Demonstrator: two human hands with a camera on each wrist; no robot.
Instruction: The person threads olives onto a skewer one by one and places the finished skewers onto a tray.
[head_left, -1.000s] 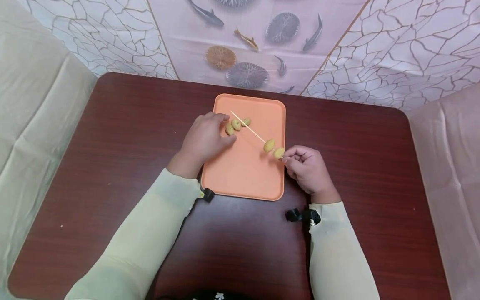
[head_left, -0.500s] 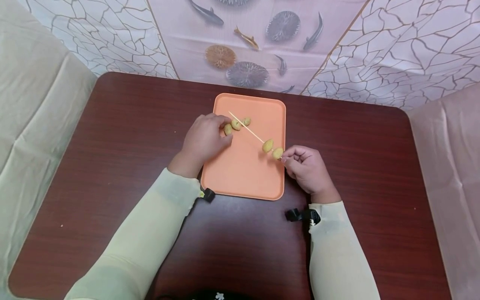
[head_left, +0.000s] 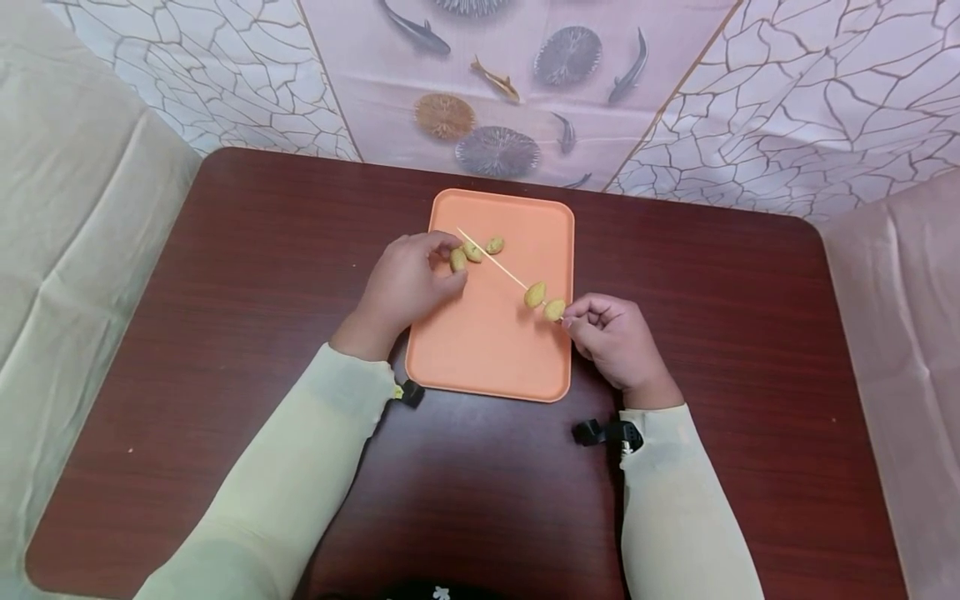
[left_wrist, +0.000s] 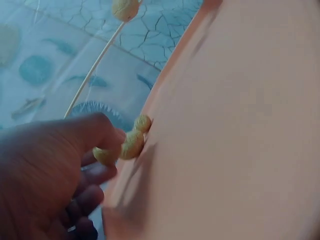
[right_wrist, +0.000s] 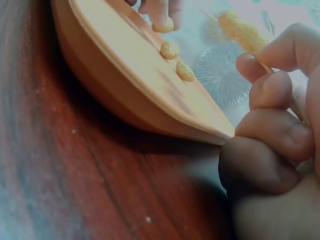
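Skewer point(head_left: 502, 267) with two balls point(head_left: 535, 294) in pinching right hand point(head_left: 615, 335), one of three loose balls point(head_left: 458, 261) in pinching left hand point(head_left: 408, 275)

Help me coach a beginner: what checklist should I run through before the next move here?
1. Right hand on the skewer: ok, pinched near one end.
2. Threaded pieces: ok, two on.
3. Skewer tip: ok, bare.
4. Left hand: ok, gripped piece between finger and thumb; firmness, cannot tell.
5. Tip touching that piece: not ok, apart.
6. Loose pieces on the tray: ok, two.
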